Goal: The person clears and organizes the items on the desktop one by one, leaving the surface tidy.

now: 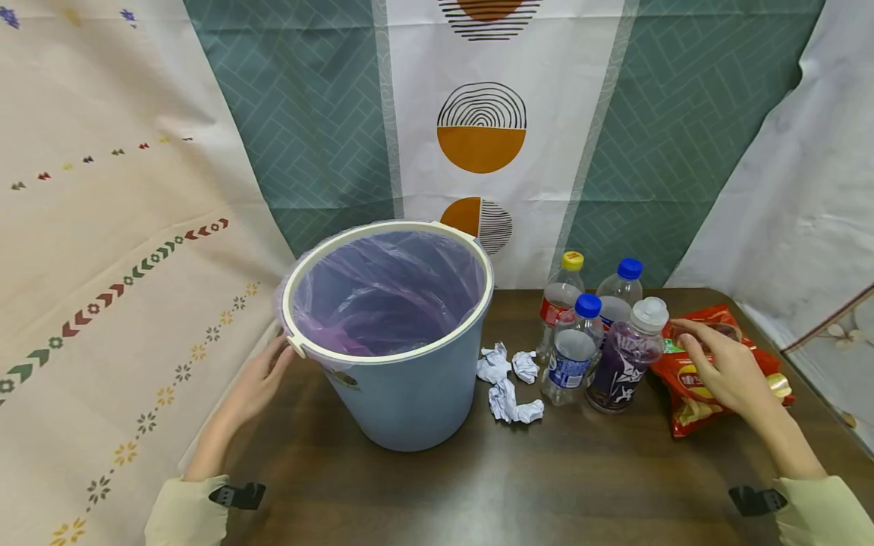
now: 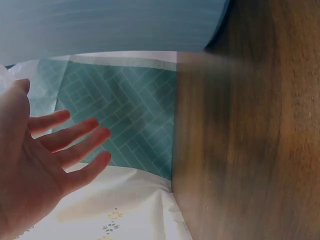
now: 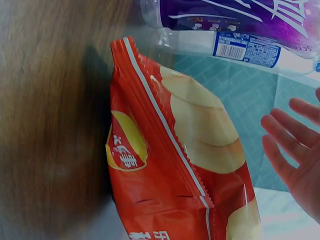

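A blue bin (image 1: 416, 409) with a cream rim and a translucent purple liner (image 1: 410, 265) stands left of centre on the table. My left hand (image 1: 262, 379) is beside its left rim; in the left wrist view the fingers (image 2: 82, 150) are spread and hold nothing. Over a red chip bag (image 1: 693, 379) hovers my right hand (image 1: 727, 368), fingers loosely extended and holding nothing. The right wrist view shows the bag's sealed seam (image 3: 165, 120) close by, with that hand's fingers (image 3: 287, 130) apart from it. A purple drink bottle (image 1: 621, 371) with a white cap stands left of the bag.
Next to the purple bottle stand two blue-capped bottles (image 1: 573, 360) and a yellow-capped one (image 1: 556, 303) with a red label. Several crumpled white papers (image 1: 505, 398) lie between bin and bottles. Patterned cloth (image 1: 328, 114) hangs behind the brown table (image 1: 437, 493).
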Tool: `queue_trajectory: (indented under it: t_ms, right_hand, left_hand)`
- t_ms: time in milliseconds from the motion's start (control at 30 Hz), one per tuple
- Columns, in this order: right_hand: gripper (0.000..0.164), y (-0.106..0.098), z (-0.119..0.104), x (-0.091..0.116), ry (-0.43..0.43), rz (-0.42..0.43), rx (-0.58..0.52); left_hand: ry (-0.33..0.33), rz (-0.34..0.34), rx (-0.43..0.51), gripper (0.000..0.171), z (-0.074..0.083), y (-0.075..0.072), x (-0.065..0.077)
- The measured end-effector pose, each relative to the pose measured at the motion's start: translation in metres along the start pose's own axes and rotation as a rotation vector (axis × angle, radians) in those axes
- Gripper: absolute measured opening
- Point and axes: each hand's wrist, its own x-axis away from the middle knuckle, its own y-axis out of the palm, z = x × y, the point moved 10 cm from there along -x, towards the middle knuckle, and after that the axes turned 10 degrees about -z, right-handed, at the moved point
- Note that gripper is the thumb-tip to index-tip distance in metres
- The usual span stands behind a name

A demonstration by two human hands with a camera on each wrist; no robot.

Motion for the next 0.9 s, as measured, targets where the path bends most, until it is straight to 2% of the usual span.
queue_trajectory:
  t_ms: [133,267,367,500,667,900]
  right_hand:
    - [0.026,-0.009,-0.004,0.004,-0.015,0.099,-0.030]
    - [0.025,-0.019,-0.005,0.009,0.005,0.205,-0.072]
    - [0.027,-0.027,-0.005,0.013,0.020,0.275,-0.129]
    - [0.028,-0.036,-0.007,0.016,0.031,0.343,-0.193]
    - [0.028,-0.040,-0.013,0.018,0.028,0.387,-0.273]
    - [0.029,-0.042,-0.023,0.024,-0.053,0.457,-0.379]
  left_hand:
    - [0.005,0.019,0.022,0.046,0.004,-0.005,0.002]
    - [0.030,0.053,0.053,0.042,0.011,-0.012,0.003]
    - [0.089,0.069,0.158,0.041,0.017,-0.015,0.003]
    - [0.167,0.069,0.348,0.042,0.023,-0.017,0.002]
    - [0.182,0.086,0.440,0.045,0.027,-0.019,0.003]
    - [0.223,0.087,0.638,0.049,0.033,-0.022,0.003]
